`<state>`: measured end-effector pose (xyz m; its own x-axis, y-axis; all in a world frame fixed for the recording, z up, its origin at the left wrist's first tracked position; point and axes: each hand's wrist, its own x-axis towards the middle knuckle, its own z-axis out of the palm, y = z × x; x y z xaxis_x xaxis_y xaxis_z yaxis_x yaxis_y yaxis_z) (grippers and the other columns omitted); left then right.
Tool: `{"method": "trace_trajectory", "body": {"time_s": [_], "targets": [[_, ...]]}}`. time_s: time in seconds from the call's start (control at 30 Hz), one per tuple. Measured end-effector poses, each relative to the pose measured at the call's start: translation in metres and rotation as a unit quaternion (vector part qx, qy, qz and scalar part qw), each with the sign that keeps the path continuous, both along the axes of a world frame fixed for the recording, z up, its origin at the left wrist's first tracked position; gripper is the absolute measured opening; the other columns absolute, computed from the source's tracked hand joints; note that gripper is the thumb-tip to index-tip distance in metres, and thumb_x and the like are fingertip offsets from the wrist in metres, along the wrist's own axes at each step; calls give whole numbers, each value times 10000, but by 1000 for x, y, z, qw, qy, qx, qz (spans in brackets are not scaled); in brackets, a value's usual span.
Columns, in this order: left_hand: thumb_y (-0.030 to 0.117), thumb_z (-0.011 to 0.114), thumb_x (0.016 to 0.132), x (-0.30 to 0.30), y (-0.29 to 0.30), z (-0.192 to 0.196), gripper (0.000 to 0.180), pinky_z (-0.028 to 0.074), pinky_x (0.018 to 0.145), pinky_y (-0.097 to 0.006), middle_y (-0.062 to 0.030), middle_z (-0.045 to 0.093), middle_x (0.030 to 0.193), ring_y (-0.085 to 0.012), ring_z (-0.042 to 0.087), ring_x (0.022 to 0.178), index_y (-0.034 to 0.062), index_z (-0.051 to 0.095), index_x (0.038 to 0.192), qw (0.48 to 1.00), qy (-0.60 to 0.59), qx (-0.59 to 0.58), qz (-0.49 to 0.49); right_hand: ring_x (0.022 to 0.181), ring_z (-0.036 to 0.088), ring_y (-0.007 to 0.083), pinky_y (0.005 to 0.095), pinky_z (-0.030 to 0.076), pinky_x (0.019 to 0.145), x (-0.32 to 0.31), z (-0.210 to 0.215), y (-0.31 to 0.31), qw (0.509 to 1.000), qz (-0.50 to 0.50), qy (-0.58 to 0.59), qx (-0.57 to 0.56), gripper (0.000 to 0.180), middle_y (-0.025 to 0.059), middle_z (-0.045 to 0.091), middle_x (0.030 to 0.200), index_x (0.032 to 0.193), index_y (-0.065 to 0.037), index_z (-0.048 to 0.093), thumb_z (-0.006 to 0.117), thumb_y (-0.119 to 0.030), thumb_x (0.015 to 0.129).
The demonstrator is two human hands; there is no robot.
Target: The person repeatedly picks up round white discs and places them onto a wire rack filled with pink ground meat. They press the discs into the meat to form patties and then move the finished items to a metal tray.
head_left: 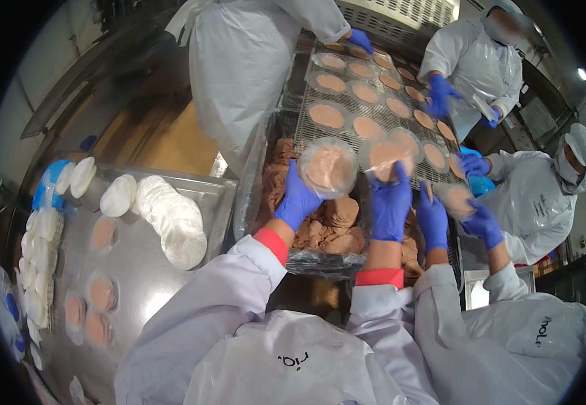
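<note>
My left hand (299, 197), in a blue glove, holds a round meat patty (328, 167) on a clear film disc by its left edge, above a lined bin. My right hand (391, 206), also gloved, reaches to the near end of a wire mesh conveyor (347, 100). Its fingers are closed on another patty (382, 152) with film, slightly blurred and overlapping a further one. Rows of flat pink patties, several on film discs, lie along the belt. Beneath my hands, the bin holds a heap of raw minced meat (340, 233).
To my left, a steel table (144, 283) carries small patty stacks (104, 292) and piles of white discs (178, 223). A co-worker's gloved hands (433, 219) hold a patty close to my right. Other people in white stand along both sides of the conveyor.
</note>
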<state>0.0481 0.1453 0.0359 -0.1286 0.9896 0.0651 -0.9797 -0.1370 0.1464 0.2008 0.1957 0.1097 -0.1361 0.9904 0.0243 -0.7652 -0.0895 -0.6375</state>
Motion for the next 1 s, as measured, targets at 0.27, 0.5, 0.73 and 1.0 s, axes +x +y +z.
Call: {"method": "trace_trajectory", "body": {"time_s": [0.27,0.5,0.73,1.0], "targets": [[406,430,855,-18,-80,38,532,382,915,-448,-141,462,1183,-280,473,1068,24,375,1221,998,50,-25,27,1058,435,241,322,335,923,-87,-45,-63,872,-146,-391,256,528,130,465,1091,1104,26,462,710,-116,660],[191,404,870,-95,-254,-21,368,477,725,-306,-152,523,1042,-212,552,856,-19,398,1172,896,57,-282,340,1010,479,237,334,377,871,-80,-45,-130,948,246,-188,-67,428,84,505,1052,1143,-45,450,597,-210,776],[139,447,863,-93,-172,-82,286,401,869,-314,-122,504,1073,-230,484,999,0,456,1112,802,424,-213,363,1136,384,354,500,356,930,-9,-20,-17,989,60,74,-113,504,173,356,1238,1245,-31,294,471,-253,829],[93,531,818,-4,9,-22,239,467,792,-304,-127,528,1015,-207,546,905,6,489,1037,967,194,-162,42,1170,347,347,518,286,953,-4,-53,30,967,139,178,-120,616,167,351,1277,1247,-32,314,457,-428,797]]}}
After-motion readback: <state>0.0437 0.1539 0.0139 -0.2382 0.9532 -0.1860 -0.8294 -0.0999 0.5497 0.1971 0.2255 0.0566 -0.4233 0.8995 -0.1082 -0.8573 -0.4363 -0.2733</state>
